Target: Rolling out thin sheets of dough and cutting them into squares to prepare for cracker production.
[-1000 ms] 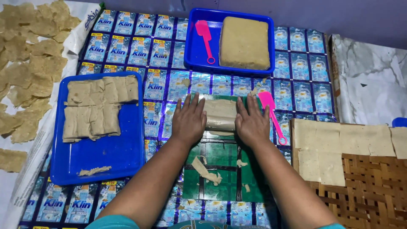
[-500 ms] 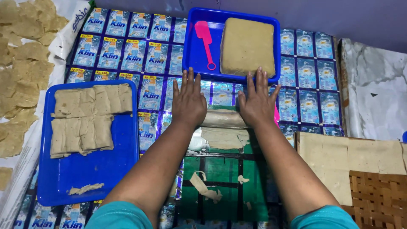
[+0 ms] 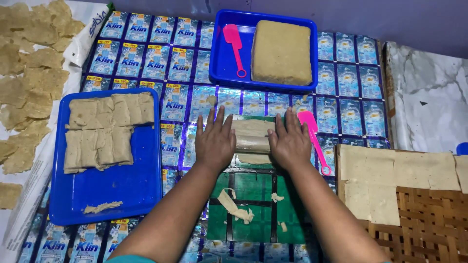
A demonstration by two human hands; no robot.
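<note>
Dough (image 3: 251, 135) lay rolled on the green sheet (image 3: 253, 195) at the bench's middle, between both palms. The left hand (image 3: 214, 143) and right hand (image 3: 291, 144) pressed flat on its ends, fingers spread, gripping nothing. Even, level pressure from both would, I judged, keep the roll uniform and stop tearing.

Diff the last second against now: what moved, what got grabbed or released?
Both flat palms, left hand and right hand, stay pressed on the dough roll, which first rolled away from the person, then came part-way back. Nothing grabbed or released. Pink scraper, both blue trays and dough block unchanged.
</note>
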